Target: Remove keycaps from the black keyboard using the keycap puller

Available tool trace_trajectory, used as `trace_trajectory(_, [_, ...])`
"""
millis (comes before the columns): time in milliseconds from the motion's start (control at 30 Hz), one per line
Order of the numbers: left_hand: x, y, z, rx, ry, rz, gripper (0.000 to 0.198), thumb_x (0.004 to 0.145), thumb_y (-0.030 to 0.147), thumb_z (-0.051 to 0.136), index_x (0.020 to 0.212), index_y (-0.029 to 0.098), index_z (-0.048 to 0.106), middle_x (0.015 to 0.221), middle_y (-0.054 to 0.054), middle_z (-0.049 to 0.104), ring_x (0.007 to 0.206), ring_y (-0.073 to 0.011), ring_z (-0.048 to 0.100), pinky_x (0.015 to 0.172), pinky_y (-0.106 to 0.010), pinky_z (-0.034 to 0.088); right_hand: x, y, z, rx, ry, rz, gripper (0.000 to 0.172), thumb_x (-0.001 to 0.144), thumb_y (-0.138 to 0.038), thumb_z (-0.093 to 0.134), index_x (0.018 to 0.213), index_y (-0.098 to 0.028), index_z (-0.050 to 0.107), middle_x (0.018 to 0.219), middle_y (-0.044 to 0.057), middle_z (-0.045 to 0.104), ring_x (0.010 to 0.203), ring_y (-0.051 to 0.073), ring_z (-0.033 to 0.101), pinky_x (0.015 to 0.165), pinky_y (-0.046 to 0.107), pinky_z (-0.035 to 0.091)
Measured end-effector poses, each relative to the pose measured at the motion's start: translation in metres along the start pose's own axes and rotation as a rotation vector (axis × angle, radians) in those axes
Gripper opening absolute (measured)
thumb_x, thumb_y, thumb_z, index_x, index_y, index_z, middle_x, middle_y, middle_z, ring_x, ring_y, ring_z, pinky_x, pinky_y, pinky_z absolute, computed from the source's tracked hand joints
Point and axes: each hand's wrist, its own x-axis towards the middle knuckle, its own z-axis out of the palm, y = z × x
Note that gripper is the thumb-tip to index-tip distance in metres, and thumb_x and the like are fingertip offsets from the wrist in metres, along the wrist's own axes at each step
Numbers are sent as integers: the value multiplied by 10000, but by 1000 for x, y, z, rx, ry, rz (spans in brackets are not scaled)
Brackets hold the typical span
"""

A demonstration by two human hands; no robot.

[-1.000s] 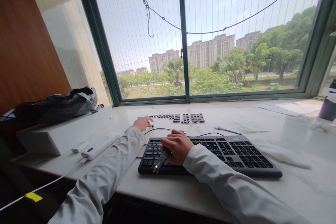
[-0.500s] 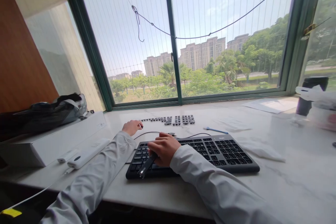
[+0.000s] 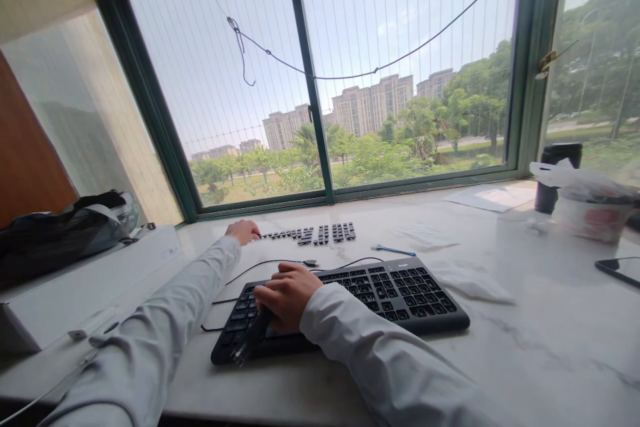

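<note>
A black keyboard (image 3: 440, 310) lies on the marble counter, its right part showing bare sockets without keycaps. My right hand (image 3: 287, 297) rests over its left half, fingers wrapped round a slim black tool (image 3: 250, 337) with a pale, pronged-looking tip pointing down-left over the front edge. Behind the keyboard, loose black keycaps (image 3: 344, 231) lie in rows. My left hand (image 3: 243, 231) is reaching to the left end of these rows, its fingertips pinched at a small dark keycap, mostly hidden by the fingers.
A blue tool (image 3: 395, 250) and a cable plug (image 3: 310, 263) lie behind the keyboard. Crumpled white tissue (image 3: 473, 282) is to its right. A plastic-wrapped tub (image 3: 593, 213), a black cup (image 3: 546, 197) and a phone (image 3: 620, 268) are farther right. A white box (image 3: 100, 273) stands left.
The view has shifted right, bringing the phone in at the right. My left hand has reached slightly farther out to the end of the keycap rows; my right hand still holds the tool over the keyboard.
</note>
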Motion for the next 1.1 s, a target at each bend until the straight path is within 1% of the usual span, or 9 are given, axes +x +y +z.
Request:
trace_trajectory(167, [19,9,19,2,-18,-28,245,684,387,673,893,264,710,734,-44,700,615,-147,614,717,-257,425,1,1,-3,-18,-31,4,192,718,-331,565,847,-202,504,742,0,658,695,143,578,750,307,335])
trace_trajectory(333, [27,15,30,-10,-32,-35,214,661,365,683,848,267,719,738,-30,698,549,-122,599,672,-236,425,1,1,-1,-33,-42,-4,191,730,-342,540,854,-200,506,743,0,658,692,144,575,747,306,337])
trace_trajectory(567, [33,17,34,-22,-29,-34,254,649,361,689,882,264,714,713,-28,694,560,-131,606,663,-233,423,2,2,-1,-23,-77,-11,203,733,-354,543,864,-200,518,757,6,667,705,152,580,747,314,345])
trace_trajectory(700, [36,16,36,-35,-34,-37,263,644,349,696,892,265,712,716,-29,695,560,-139,614,657,-238,422,2,1,-3,-26,-63,2,200,727,-345,553,861,-201,519,755,1,669,707,155,585,750,311,348])
trace_trajectory(833, [37,15,37,-47,-37,-38,265,642,331,693,897,257,708,713,-29,697,535,-131,607,655,-238,421,2,1,-2,-26,-68,2,197,720,-342,552,852,-202,508,756,-3,668,699,149,581,749,306,343])
trace_trajectory(1000, [37,14,37,-54,-34,-36,247,641,308,692,880,250,709,690,-27,694,522,-133,604,652,-246,419,1,1,0,-40,-27,-10,178,721,-333,531,838,-204,495,728,-15,655,676,144,573,738,302,336])
trace_trajectory(1100, [37,15,37,-57,-25,-42,253,650,312,692,897,260,707,698,-20,697,537,-137,612,656,-248,420,1,2,2,-35,-27,-12,186,714,-335,533,842,-207,489,719,-17,649,673,144,569,737,304,330])
